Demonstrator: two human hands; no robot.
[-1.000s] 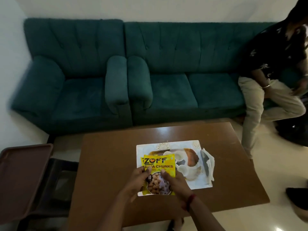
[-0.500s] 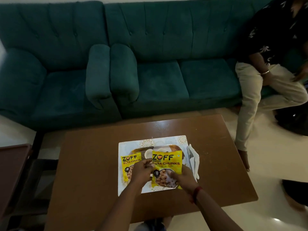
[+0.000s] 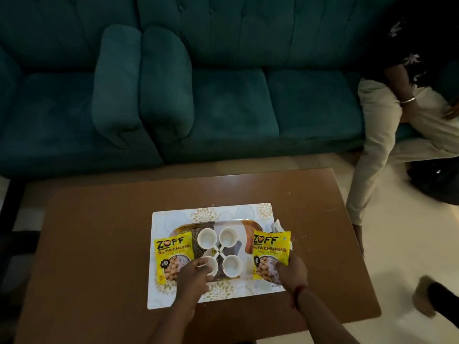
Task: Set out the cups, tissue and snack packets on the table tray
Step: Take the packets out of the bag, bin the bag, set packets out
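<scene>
on a brown wooden worktop (image 3: 99,244), a white placemat (image 3: 173,217) carries a patterned tray (image 3: 231,222). four white cups (image 3: 228,235) cluster mid-tray. the left hand (image 3: 192,276) curls its fingers over the near-left cup (image 3: 214,265), beside a yellow snack packet (image 3: 173,256) at the tray's left edge. the right hand (image 3: 291,271) pinches a second yellow packet (image 3: 270,249) at the right edge, partly hiding a white tissue (image 3: 277,225). a teal sofa (image 3: 223,95) stands beyond.

A teal sofa (image 3: 248,100) is standing behind the brown bench (image 3: 99,244), a matching armchair (image 3: 62,108) is pressing against it, and a person (image 3: 377,115) in beige trousers is sitting on it.
</scene>
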